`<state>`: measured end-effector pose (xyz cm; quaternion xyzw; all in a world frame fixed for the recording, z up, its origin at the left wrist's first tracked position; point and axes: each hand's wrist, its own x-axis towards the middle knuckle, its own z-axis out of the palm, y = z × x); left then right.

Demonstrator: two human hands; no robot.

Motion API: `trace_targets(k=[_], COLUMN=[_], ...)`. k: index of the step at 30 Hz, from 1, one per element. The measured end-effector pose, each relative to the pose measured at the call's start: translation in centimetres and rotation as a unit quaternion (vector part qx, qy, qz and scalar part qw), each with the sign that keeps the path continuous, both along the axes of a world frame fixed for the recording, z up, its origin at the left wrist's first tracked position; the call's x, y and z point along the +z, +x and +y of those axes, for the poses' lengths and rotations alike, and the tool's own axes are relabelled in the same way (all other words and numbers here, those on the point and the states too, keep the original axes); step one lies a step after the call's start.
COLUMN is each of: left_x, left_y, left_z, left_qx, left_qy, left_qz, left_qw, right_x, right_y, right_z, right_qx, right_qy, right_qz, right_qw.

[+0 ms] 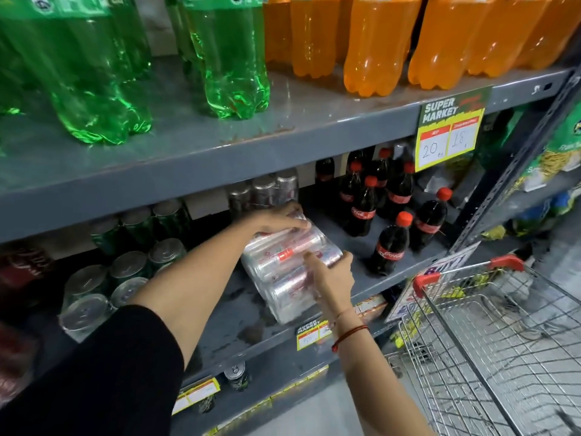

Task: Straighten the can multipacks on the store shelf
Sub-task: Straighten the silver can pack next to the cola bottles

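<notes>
A shrink-wrapped multipack of silver cans (284, 269) lies on its side, skewed, on the grey middle shelf (232, 313). My left hand (276, 220) grips the pack's far top end. My right hand (331, 278) presses its near right side, fingers spread over the wrap. Behind it stands another pack of silver cans (262, 191), upright at the back of the shelf. To the left sit green-can multipacks (125, 272) with their tops facing out.
Cola bottles (390, 243) with red caps stand right of the pack. Large green (94, 73) and orange bottles (374, 42) fill the upper shelf. A wire shopping cart (490, 335) is close at the right. A price sign (448, 133) hangs from the upper shelf edge.
</notes>
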<state>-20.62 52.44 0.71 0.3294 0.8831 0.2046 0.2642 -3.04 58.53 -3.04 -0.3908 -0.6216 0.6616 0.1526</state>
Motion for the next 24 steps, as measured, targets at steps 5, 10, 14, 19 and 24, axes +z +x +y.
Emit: trace_targets(k=[5, 10, 14, 19, 24], left_x=[0.6, -1.6, -4.9, -5.2, -5.1], left_y=[0.5, 2.8, 5.1, 6.9, 11.1], left_z=[-2.0, -4.9, -5.6, -5.5, -4.1], left_qx=[0.089, 0.188, 0.205, 0.225, 0.297], left_qy=[0.140, 0.311, 0.367, 0.397, 0.435], left_qz=[0.000, 0.063, 0.069, 0.052, 0.101], left_qw=[0.986, 0.930, 0.904, 0.888, 0.844], right_x=[1.3, 1.3, -0.7, -0.9, 0.5], right_y=[-0.1, 0.1, 0.6, 0.5, -0.1], right_z=[1.0, 4.0, 5.3, 6.4, 8.3], right_qx=[0.016, 0.122, 0.160, 0.171, 0.152], right_qy=[0.177, 0.366, 0.397, 0.401, 0.311], right_qz=[0.055, 0.167, 0.158, 0.159, 0.165], right_qw=[0.983, 0.907, 0.890, 0.886, 0.924])
